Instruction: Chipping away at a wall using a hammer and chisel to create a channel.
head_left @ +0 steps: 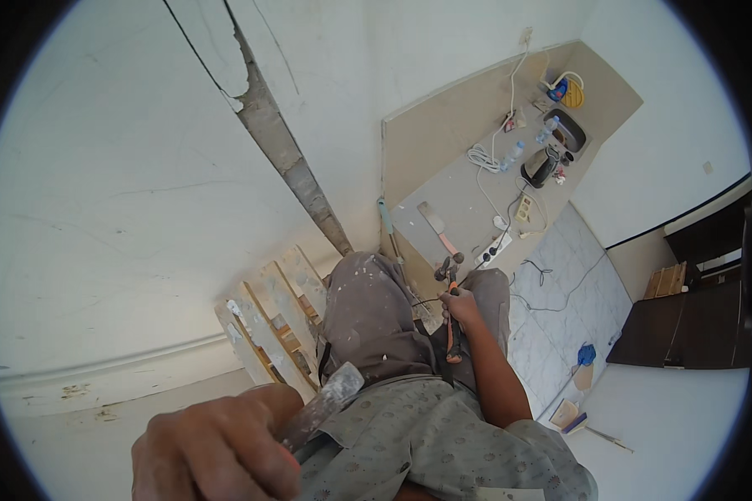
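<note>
At the lower left, close to the camera, my left hand point(213, 442) is closed round a chisel point(330, 399). Its dusty, worn metal blade points up and to the right, with a bit of red showing by my fingers. My right hand point(459, 306) grips a hammer point(454, 338) with an orange and black handle, held over my lap with the metal head towards the counter. Both tools are apart from each other and from the wall. A long groove point(288, 163) cut into the white wall point(125, 192) exposes rough grey masonry, with broken plaster at its upper part.
A wooden pallet point(263, 321) leans beside my knee. The counter point(443, 196) holds a broad-bladed tool with a pink handle point(436, 227), a kettle point(540, 169), plastic bottles, power strips and cables. Its sink point(566, 129) is at the far end. Loose cable point(560, 307) trails across the tiled floor.
</note>
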Tool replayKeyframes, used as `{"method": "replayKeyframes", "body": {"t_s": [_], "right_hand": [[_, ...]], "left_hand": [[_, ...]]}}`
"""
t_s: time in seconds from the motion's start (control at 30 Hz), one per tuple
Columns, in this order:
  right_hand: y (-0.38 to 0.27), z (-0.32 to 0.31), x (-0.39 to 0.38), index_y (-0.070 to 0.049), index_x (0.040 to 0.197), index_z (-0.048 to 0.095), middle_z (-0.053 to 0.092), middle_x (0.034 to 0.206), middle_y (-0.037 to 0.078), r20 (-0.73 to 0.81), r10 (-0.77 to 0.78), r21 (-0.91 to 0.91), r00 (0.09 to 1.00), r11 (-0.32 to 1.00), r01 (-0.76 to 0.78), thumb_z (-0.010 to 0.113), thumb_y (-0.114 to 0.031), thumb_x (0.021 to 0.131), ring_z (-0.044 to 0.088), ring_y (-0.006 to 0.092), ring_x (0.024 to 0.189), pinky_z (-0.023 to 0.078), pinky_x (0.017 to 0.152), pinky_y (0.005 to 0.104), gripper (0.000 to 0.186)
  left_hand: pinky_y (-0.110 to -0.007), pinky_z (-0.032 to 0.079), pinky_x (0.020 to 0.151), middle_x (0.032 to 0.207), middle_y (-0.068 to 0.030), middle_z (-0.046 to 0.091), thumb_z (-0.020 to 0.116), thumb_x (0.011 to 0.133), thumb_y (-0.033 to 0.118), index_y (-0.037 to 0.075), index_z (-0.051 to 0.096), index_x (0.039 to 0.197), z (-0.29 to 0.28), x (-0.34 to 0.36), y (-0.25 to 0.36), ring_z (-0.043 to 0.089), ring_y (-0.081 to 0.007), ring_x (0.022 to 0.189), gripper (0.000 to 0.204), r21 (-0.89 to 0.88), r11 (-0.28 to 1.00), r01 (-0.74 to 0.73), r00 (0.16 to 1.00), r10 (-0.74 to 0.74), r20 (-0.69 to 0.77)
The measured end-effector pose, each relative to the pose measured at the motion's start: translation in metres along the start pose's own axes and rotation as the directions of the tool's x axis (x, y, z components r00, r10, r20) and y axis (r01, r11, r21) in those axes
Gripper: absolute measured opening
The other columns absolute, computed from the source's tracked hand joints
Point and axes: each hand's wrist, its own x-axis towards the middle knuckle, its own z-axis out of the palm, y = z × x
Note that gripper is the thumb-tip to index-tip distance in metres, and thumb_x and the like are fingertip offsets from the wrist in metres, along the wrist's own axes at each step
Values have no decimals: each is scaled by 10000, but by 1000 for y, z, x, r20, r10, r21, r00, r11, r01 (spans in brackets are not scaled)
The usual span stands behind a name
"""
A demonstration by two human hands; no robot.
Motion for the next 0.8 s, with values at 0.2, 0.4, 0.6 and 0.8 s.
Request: {"method": "replayKeyframes", "body": {"t_s": [0.2,0.4,0.6,0.8], "right_hand": [[3,0,-2,-3,833,523,488,590,27,18,-48,57,999,997,47,642,-127,845,474,124,428,414,380,298,173],[-3,-1,-6,17,836,523,485,593,33,49,-85,4,995,996,85,645,-123,840,482,122,430,408,370,293,186],[-4,1,-9,-3,816,515,489,601,33,31,-72,-58,997,996,74,645,-120,846,483,120,428,424,367,298,177],[-9,7,-16,-9,810,515,497,608,35,57,-30,45,998,999,28,643,-116,855,484,125,427,424,369,298,173]], "left_hand": [[-256,358,429,698,-34,623,563,766,-23,74,672,764,4,25,-2,514,-124,497,147,-24,990,138,904,-116,412],[-282,434,428,729,-166,633,700,779,36,-55,651,786,-32,-23,-28,585,-198,531,104,-217,724,655,708,-486,513],[-305,463,538,858,-141,659,788,686,-17,-12,657,995,-26,-69,-29,630,-215,663,335,84,608,789,610,-792,5],[-303,454,504,804,-127,660,576,890,167,14,666,836,29,-56,-54,601,-195,605,185,-263,876,404,914,-379,143]]}}
